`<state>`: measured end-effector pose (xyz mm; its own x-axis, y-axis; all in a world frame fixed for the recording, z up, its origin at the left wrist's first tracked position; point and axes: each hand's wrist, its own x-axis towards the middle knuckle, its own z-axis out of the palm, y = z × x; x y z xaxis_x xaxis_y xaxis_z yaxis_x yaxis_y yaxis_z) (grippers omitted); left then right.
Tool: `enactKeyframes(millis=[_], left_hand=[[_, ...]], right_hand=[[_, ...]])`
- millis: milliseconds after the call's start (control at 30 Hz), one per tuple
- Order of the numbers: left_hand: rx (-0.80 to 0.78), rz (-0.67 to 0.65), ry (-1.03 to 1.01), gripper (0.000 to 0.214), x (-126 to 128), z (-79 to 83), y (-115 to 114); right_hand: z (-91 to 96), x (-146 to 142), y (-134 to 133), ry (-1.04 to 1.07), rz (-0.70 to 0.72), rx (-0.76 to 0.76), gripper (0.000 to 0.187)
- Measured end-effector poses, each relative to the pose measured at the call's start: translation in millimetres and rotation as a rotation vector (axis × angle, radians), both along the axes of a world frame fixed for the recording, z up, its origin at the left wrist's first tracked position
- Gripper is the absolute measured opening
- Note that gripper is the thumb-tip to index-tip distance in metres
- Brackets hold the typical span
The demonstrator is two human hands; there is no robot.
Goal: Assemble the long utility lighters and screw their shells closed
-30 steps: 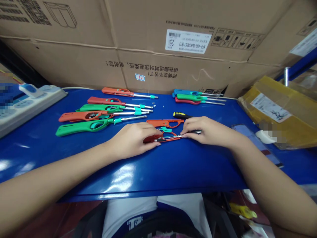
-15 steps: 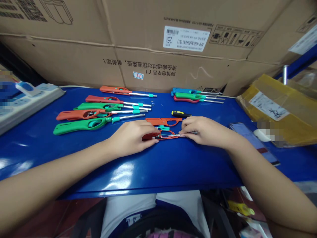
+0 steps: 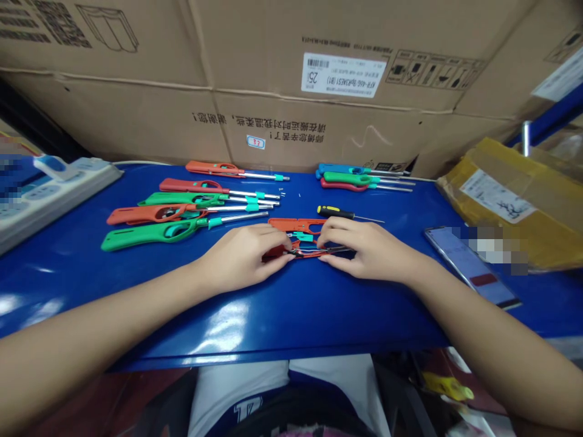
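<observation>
An opened stick lighter [image 3: 306, 250] in red-orange plastic lies near the table's middle, its inner wires and metal rod showing. My left hand [image 3: 246, 252] pinches its handle end between thumb and fingers. From the other side, my right hand [image 3: 364, 246] closes thumb and fingers around the rod end; what exactly the fingertips press is partly hidden. Just behind rests an orange casing half [image 3: 291, 224], with a small turquoise part [image 3: 302, 237] between it and the lighter. A black and yellow screwdriver [image 3: 336, 212] lies behind my right hand.
Several stick lighters [image 3: 150, 235] lie at the left, and more [image 3: 348, 178] at the back right. Tiny screws [image 3: 281, 192] sit near the lighter tips. A phone [image 3: 471, 267] and a yellow-taped carton [image 3: 510, 200] are at right, a power strip [image 3: 59, 188] at left. A large cardboard box [image 3: 255, 60] stands behind.
My right hand has shifted left along the lighter, closer to my left hand. The screwdriver's shaft shows now. My left hand stays on the handle end.
</observation>
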<state>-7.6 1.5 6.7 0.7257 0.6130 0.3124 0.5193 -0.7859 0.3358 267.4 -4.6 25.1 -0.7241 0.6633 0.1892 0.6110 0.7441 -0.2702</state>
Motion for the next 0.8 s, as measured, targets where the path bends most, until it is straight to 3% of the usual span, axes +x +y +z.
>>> enactKeyframes(millis=[300, 467, 800], left_hand=[[-0.003, -0.022, 0.005, 0.014, -0.2, -2.6, 0.9], [-0.017, 0.034, 0.034, 0.014, 1.4, -1.8, -1.2], [-0.037, 0.052, 0.018, 0.015, 4.9, -0.4, -3.1]], right_hand=[[-8.5, -6.9, -1.6, -0.013, 0.047, -0.072, 0.014], [-9.8, -12.3, -5.9, -0.061, 0.005, -0.003, 0.017], [-13.1, -21.8, -7.6, 0.062, -0.127, -0.133, 0.005]])
